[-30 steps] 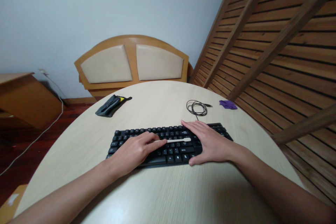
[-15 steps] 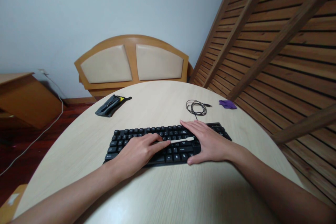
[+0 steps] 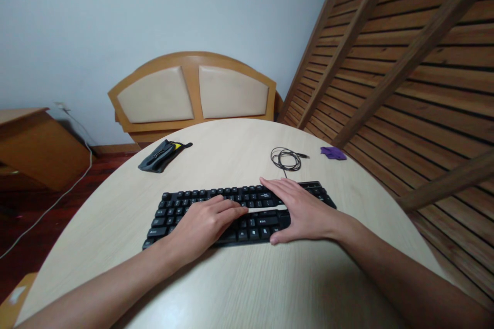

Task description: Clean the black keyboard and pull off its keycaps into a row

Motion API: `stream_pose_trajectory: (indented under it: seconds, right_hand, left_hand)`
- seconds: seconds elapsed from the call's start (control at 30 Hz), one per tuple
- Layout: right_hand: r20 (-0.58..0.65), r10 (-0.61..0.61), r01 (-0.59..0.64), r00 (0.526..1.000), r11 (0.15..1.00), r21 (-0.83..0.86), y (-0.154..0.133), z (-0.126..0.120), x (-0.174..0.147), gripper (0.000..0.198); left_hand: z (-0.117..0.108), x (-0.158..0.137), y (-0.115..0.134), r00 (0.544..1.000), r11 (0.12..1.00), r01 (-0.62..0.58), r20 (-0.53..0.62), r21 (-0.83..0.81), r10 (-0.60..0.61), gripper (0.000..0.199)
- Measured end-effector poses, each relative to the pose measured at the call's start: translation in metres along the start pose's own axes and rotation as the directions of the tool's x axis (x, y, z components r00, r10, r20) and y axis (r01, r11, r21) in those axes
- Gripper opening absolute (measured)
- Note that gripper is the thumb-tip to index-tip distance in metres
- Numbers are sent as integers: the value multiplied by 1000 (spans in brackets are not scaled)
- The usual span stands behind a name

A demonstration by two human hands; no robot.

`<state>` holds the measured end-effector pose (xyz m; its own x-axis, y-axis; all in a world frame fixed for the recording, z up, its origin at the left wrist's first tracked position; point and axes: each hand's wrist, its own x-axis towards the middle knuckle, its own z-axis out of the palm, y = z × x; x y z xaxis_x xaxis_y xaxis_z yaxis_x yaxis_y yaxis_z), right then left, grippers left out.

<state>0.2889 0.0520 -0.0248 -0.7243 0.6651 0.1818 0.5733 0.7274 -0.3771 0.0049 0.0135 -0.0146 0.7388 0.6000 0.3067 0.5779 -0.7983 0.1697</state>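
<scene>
Left grip (image 3: 208, 222) curled (right grip (image 3: 304, 213) wide)

White legends (image 3: 266, 221) on black keyboard (image 3: 252, 222), illegibly small

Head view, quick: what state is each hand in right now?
Left hand: closed, holding a slender white stick.
Right hand: open, spread across the black rectangular keyboard.

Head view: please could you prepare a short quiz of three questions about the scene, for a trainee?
1. Which hand holds the thin white stick?
2. True or false: the right hand spans the keyboard from its near edge to its far edge.
3. Which lies farthest right on the table? A) dark pouch B) coiled cable C) purple cloth

Key:
1. The left hand.
2. True.
3. C.
</scene>
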Motion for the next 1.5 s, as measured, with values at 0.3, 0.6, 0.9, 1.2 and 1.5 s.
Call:
stream_pose_trajectory:
  seconds: [0.3,0.6,0.9,1.2,1.5]
  right_hand:
    - [64,35,-35,997,999,-15,5,-8,-3,121]
    - [66,37,-35,997,999,-21,0,-12,-2,107]
    - [40,43,-43,998,999,0,15,-12,-6,104]
    - [15,66,-65,998,998,-19,25,-16,-9,101]
    - [33,91,-89,995,995,-53,30,-18,-12,102]
  left_hand:
    - [-7,-8,-10,999,998,30,9,46,-31,33]
    - [-18,-13,-18,996,998,49,68,26,-51,34]
    - [-31,-23,-33,988,996,94,121,8,-94,32]
    - [-37,-33,-57,987,996,87,137,-18,-84,30]
    - [-53,-41,-75,991,997,58,124,-54,-51,25]
